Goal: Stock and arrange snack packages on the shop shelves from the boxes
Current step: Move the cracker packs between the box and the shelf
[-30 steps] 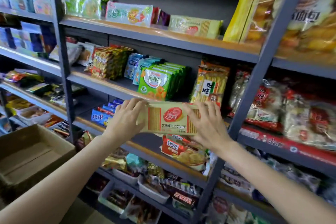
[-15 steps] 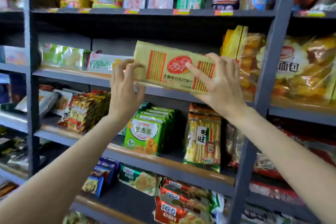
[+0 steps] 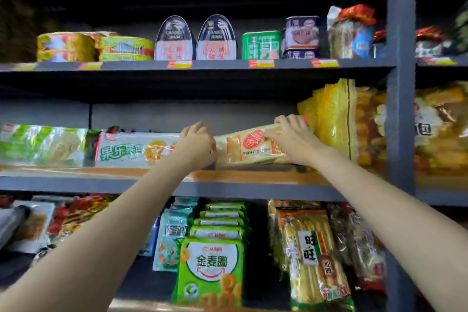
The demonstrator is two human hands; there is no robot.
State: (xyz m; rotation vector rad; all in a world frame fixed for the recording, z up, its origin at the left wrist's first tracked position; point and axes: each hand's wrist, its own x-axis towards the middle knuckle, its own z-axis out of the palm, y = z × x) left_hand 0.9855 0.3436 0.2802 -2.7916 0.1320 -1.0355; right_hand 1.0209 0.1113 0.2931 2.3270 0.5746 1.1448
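Note:
A pale yellow cracker package with a red round logo stands on edge on the wooden-topped middle shelf, leaning slightly. My left hand grips its left end. My right hand lies over its top right part with fingers curled on the upper edge. To its left lies a white and green snack pack. To its right stand tall yellow bags of pastries, close against my right hand.
Tins and cans line the top shelf. The lower shelf holds green cracker packs, a rice-cracker bag and red packs at the left. A grey upright post divides the shelving at the right.
Both hands carried the cracker package from waist height up to the middle shelf and set it down there on its edge. My view tilted upward, bringing the top shelf of tins into sight.

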